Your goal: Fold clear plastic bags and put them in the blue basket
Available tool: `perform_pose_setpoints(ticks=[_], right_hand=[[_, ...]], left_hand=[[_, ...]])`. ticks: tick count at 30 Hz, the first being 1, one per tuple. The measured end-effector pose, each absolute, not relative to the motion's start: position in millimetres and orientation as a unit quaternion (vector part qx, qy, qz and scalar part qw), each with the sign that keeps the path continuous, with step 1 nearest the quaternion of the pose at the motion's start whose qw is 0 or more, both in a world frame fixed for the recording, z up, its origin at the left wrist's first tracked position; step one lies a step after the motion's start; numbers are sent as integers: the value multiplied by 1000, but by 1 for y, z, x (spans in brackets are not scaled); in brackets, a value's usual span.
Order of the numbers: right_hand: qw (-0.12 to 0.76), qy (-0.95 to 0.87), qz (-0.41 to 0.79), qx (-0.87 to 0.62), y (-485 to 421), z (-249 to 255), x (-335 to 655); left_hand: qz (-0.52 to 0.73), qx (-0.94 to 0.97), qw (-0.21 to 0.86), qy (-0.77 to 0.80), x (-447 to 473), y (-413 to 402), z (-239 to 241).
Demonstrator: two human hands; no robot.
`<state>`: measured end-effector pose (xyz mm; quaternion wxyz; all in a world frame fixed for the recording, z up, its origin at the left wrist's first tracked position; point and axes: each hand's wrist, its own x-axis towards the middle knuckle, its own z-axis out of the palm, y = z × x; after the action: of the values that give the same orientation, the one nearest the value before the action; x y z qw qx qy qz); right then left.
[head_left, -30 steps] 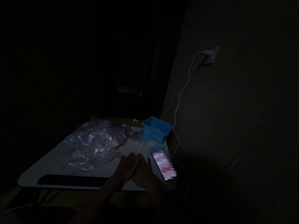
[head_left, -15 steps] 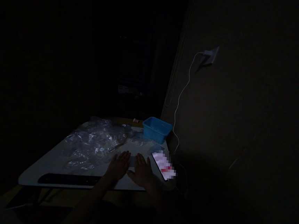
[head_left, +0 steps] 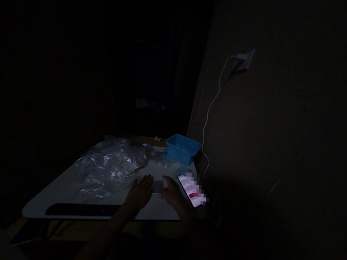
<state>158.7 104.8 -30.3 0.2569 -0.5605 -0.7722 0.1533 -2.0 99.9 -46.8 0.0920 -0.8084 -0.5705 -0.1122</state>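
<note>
A small pale flat sheet (head_left: 157,186), perhaps plastic, lies on the white table between my hands. My left hand (head_left: 140,192) rests flat over its left side, fingers stretched out. At the sheet's right edge, my right hand (head_left: 172,191) has curled fingers, with a pale bit showing at the fingertips; the dim light hides details of the grip. A lit phone (head_left: 189,188) lies just right of my right hand. Crumpled clear plastic bags (head_left: 112,163) are heaped left of and beyond my left hand.
A blue plastic basin (head_left: 182,149) stands at the table's far right corner. Along the near edge of the white table (head_left: 41,195) runs a black slot (head_left: 83,210). A white cable (head_left: 206,124) hangs from a wall socket (head_left: 243,60). A small pinkish-white item (head_left: 157,139) lies behind the table.
My right hand has gone from lying flat with fingers spread to curled at the sheet's right edge, uncovering more of the sheet. My left hand stays flat in nearly the same place.
</note>
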Motion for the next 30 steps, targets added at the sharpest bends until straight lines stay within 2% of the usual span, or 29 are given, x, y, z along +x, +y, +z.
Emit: perform_pose_setpoints(ticks=[3, 17, 24, 30], right_hand=[[249, -746, 191, -587, 119, -23, 163], [10, -774, 235, -588, 171, 8, 144], [15, -788, 249, -564, 168, 11, 141], [52, -806, 203, -553, 164, 13, 144]], left_hand=[[-111, -808, 85, -572, -2, 100, -47], [-133, -810, 97, -563, -2, 100, -47], [-176, -804, 87, -561, -3, 101, -53], [-257, -806, 50, -530, -14, 114, -63]])
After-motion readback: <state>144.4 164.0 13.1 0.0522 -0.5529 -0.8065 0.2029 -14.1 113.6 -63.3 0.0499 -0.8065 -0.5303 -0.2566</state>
